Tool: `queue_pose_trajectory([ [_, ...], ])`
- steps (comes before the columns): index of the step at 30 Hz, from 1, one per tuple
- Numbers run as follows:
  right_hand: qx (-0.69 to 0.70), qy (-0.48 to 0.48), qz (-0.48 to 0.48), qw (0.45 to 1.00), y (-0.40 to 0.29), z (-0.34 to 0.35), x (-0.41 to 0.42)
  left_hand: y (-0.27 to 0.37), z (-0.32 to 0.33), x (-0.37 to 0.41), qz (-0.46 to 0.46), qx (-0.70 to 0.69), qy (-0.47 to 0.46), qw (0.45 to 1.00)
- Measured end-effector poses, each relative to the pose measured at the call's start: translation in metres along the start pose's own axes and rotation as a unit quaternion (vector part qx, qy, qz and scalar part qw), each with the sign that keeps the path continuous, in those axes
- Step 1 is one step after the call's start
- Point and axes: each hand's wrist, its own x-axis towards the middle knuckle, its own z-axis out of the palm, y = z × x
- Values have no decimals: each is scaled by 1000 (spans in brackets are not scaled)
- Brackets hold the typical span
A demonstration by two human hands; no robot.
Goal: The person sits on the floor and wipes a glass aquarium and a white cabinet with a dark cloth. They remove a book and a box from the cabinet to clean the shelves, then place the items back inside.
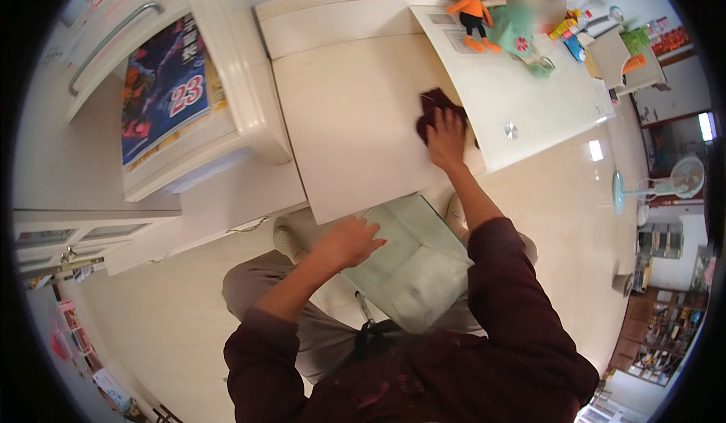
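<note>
My right hand [447, 142] presses a crumpled dark maroon cloth [429, 117] onto the pale desktop [351, 111], close to the edge of a glass sheet on the right. The fingers are spread over the cloth and hide part of it. Lower down, my left hand [350, 242] is over the left edge of a greenish glass panel [408, 253], its fingers loosely curled. Whether it grips that edge is not plain. The panel is tilted between my knees, below the front of the desktop, and its surface carries reflections.
A glass sheet [510, 105] covers the desk's right part, with an orange plush fox [476, 14] and a green doll [513, 37] on it. At left, a pulled-out drawer [187, 179] holds a printed booklet [164, 94]. A standing fan [652, 187] is farther right.
</note>
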Motion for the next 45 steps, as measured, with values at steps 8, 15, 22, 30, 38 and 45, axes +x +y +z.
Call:
queue_pose_trajectory([
  [8,7,-77,23,997,-56,-17,26,-9,-5,-8,-22,27,-1,999],
  [15,39,-17,-117,992,-190,16,119,-6,0,-6,5,43,7,999],
  [22,89,-1,-209,974,-270,33,142,1,-7,-3,4,18,-4,1000],
  [30,121,-127,-401,899,-192,-20,27,-7,-9,24,11,74,-45,996],
  [38,88,-62,-173,979,-13,-59,-46,-5,-13,8,-18,3,-9,1000],
  [45,163,-86,-102,977,-53,-65,-56,-5,-16,-7,-51,10,-77,996],
])
